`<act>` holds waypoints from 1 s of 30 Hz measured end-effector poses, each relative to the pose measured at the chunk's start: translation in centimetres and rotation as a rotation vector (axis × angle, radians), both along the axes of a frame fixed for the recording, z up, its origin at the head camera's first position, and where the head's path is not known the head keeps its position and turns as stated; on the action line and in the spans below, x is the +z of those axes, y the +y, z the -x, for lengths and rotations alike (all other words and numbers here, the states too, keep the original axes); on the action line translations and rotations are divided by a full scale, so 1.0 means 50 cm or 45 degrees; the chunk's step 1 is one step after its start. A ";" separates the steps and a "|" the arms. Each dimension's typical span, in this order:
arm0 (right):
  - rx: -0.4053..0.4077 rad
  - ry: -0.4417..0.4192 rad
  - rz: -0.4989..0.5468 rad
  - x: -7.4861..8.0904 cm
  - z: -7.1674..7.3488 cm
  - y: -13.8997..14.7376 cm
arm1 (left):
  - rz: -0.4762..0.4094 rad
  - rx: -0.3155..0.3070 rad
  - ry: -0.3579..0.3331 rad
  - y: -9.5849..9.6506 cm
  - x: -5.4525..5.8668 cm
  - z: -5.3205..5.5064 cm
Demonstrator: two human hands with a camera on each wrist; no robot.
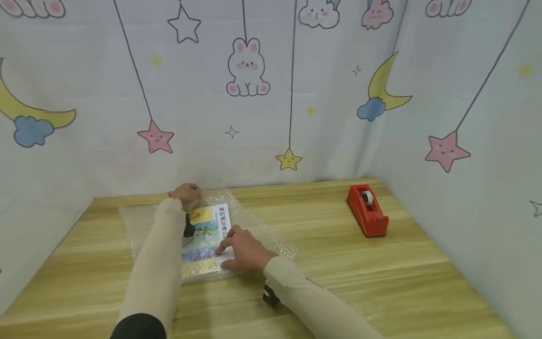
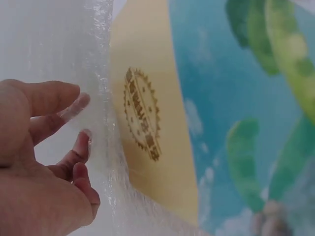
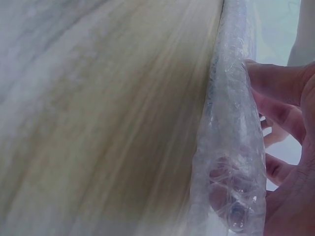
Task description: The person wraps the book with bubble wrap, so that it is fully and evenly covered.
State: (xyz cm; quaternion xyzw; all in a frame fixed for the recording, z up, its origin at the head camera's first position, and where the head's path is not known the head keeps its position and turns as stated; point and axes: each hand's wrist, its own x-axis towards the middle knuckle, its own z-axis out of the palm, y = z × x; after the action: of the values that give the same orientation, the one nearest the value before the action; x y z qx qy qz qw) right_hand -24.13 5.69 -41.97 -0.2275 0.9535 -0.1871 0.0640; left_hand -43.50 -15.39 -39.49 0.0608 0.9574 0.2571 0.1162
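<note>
One wrapping job, probably at the folding-over step. At left, pinching bubble wrap (image 1: 137,223) with the left hand (image 1: 185,194); next, presumably, calling for a snug draw across. Farther along, lying face up amid the wrap on the wooden table (image 1: 330,268): glossy book (image 1: 206,239), blue-and-yellow cover, white title strip. Over its right edge, the right hand (image 1: 249,249), fingers bent; cannot tell whether gripping. Well apart, rightmost, a red tape dispenser (image 1: 367,214).

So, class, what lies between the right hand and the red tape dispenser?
The head view shows a corner of bubble wrap, then bare wooden tabletop.
</note>
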 end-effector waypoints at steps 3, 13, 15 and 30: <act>-0.008 -0.025 0.018 0.000 -0.004 -0.004 | 0.020 0.000 0.097 -0.006 -0.005 -0.005; -0.016 -0.051 0.037 0.019 -0.012 -0.008 | -0.205 0.041 0.139 -0.028 0.035 -0.023; -0.013 -0.053 0.034 0.020 -0.012 -0.007 | -0.253 0.026 0.124 -0.031 0.041 -0.033; -0.018 -0.045 0.036 0.020 -0.010 -0.006 | -0.226 -0.157 0.199 -0.037 0.087 -0.104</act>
State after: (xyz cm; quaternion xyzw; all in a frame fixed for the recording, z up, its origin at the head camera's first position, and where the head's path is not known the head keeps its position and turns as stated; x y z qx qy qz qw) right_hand -23.64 5.38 -40.98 -0.2182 0.9511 -0.2050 0.0762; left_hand -38.29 -17.25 -35.13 0.1493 0.9315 0.3278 0.0512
